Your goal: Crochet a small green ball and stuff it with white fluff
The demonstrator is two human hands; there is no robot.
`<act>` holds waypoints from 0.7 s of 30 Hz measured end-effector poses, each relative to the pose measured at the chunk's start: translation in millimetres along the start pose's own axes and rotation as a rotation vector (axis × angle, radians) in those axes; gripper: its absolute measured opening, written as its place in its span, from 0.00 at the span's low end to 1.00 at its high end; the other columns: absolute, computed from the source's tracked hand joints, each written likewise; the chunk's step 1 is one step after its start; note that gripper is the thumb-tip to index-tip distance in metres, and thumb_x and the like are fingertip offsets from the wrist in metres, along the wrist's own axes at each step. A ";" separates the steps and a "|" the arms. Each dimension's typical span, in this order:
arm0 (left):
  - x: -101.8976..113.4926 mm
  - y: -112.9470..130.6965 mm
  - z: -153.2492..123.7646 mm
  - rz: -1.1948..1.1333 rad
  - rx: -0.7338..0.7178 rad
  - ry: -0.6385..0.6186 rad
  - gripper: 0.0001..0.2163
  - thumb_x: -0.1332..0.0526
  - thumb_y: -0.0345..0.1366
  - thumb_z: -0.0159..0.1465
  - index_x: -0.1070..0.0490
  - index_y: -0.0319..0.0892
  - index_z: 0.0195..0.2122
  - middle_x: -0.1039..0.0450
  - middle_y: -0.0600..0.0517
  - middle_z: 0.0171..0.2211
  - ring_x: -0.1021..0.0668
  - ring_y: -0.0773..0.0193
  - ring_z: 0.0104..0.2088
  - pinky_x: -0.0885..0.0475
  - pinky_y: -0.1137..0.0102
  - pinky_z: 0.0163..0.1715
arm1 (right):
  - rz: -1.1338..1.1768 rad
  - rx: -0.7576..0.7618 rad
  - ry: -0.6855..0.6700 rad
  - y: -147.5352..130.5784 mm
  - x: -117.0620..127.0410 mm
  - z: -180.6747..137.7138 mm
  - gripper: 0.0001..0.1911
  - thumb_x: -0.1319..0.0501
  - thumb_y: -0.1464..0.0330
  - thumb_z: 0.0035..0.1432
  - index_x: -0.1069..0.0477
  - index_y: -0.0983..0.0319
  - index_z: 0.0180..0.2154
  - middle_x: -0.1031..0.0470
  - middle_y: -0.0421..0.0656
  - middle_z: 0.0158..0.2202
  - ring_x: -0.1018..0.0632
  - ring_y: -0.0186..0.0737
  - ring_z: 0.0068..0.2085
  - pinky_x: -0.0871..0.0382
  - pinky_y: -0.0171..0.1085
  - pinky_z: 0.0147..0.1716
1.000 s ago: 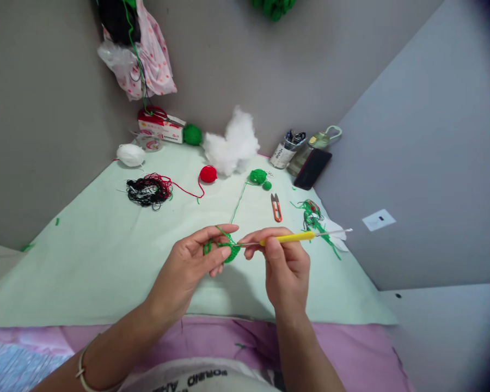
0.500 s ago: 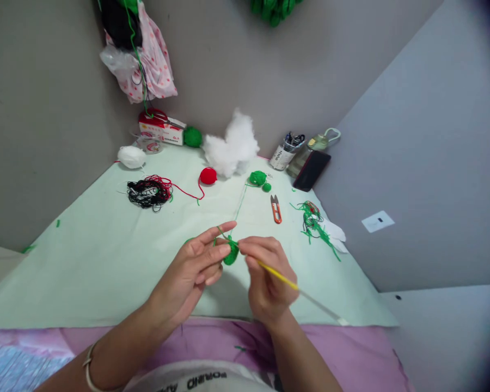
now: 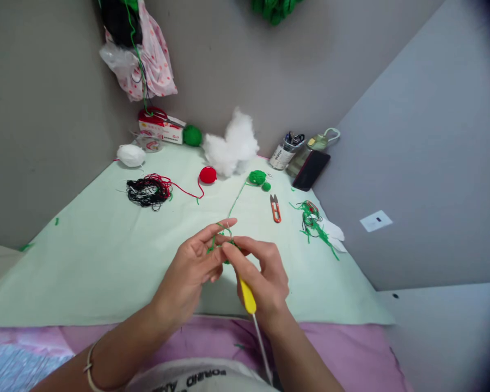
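Note:
My left hand (image 3: 194, 261) pinches a small green crochet piece (image 3: 227, 262), which is mostly covered by fingers. Green yarn (image 3: 237, 200) loops over the raised left index finger and runs back to a small green yarn ball (image 3: 257, 177). In my right hand (image 3: 265, 272) is a crochet hook with a yellow grip (image 3: 248, 296) and a long thin shaft pointing down toward my body. The hook's tip meets the piece between both hands, and the right thumb and fingertips press close to the left ones.
Orange thread snips (image 3: 275, 209) lie right of the yarn. Beyond are white stuffing (image 3: 231, 144), a red yarn ball (image 3: 208, 175), tangled black yarn (image 3: 147, 193), a pen cup (image 3: 285, 152) and a phone (image 3: 311, 170). Green yarn scraps (image 3: 314, 226) lie at the right edge.
My right hand has turned, swinging the hook's handle from pointing right to pointing down toward me. Its thumb has moved left over the green piece, now covering more of it.

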State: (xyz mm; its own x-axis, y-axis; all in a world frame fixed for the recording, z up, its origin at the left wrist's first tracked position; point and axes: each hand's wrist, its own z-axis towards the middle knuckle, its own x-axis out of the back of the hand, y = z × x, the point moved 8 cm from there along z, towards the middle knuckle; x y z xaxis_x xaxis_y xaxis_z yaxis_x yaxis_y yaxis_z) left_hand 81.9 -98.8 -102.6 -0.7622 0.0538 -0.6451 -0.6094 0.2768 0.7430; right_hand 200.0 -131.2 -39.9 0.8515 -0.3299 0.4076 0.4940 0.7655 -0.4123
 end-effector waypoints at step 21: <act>7.7 7.7 1.6 0.282 -0.064 -0.025 0.14 0.29 0.39 0.64 0.17 0.54 0.51 0.29 0.55 0.39 0.31 0.71 0.31 0.35 0.73 0.32 | 0.901 -0.720 0.103 59.7 -11.0 1.0 0.11 0.39 0.63 0.71 0.20 0.59 0.37 0.19 0.41 0.33 0.22 0.32 0.29 0.25 0.34 0.31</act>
State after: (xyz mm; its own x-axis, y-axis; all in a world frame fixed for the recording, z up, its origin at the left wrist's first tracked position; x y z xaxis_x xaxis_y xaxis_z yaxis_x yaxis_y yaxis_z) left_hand 71.6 -94.7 -102.2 -0.8983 0.1436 -0.4153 -0.3876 0.1864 0.9028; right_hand 219.8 -81.3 -68.2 0.9399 0.1062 -0.3246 -0.3414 0.2652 -0.9017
